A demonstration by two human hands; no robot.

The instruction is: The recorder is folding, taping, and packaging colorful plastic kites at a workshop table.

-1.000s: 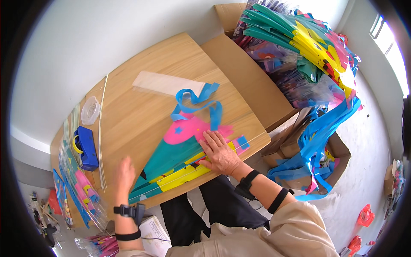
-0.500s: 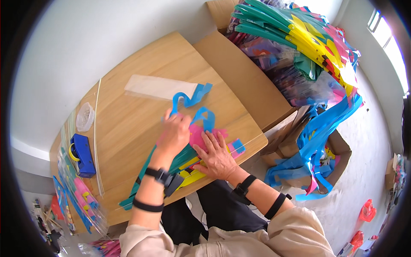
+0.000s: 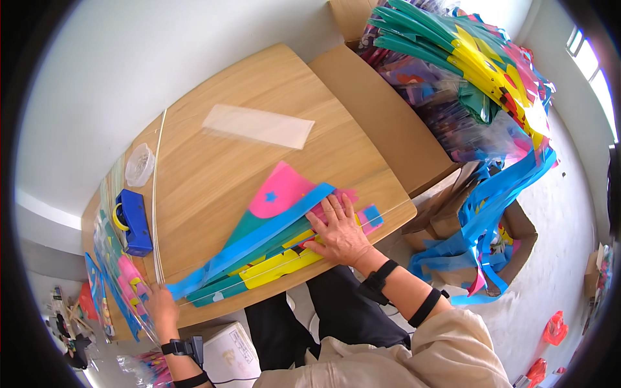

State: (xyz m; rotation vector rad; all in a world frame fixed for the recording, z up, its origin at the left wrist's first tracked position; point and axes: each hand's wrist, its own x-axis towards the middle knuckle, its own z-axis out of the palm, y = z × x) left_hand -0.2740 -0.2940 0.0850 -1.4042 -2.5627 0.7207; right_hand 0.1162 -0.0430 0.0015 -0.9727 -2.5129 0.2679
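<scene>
1. Sheet (image 3: pixel 279 237) lies folded along the near edge of the table (image 3: pixel 200 181); blue strip (image 3: pixel 252 238) runs diagonally over it.
2. Right hand (image 3: pixel 337 234): spread flat, pressing the sheet by the strip's upper end. Judged best kept firm there, so the pull does not drag the sheet.
3. Left hand (image 3: pixel 162 305): fingers appear pinched on the strip's lower end, slightly blurred. Advise an even, low pull, without twist; too hard could crease the sheet.
4. Versus half a second ago: strip was looped, partly over the white piece (image 3: pixel 259 127); now straight and clear of it. Left hand has moved from the pink part to the table's near-left edge; right hand remains flat.
</scene>
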